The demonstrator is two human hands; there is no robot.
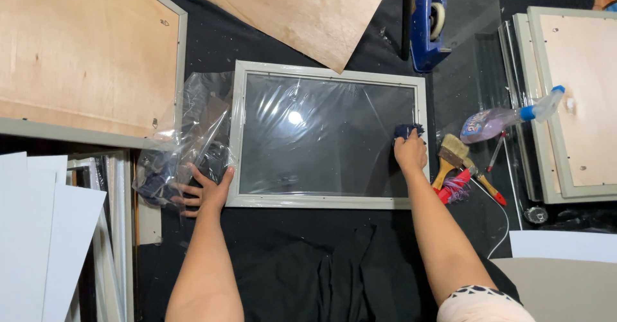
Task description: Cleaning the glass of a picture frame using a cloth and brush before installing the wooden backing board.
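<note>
A grey picture frame (328, 69) with a glass pane (321, 135) lies flat on black cloth. My right hand (411, 153) presses a small dark blue cloth (406, 130) against the glass at its right edge. My left hand (207, 192) rests with fingers spread at the frame's lower left corner, partly on a crumpled clear plastic bag (193, 135).
Brushes (453, 157) and a red-handled tool (454, 186) lie just right of the frame, with a spray bottle (504, 119) beyond. A blue tape dispenser (429, 29) stands behind. Plywood-backed frames (83, 52) (575, 97), a plywood sheet (302, 10) and white boards (38, 232) surround.
</note>
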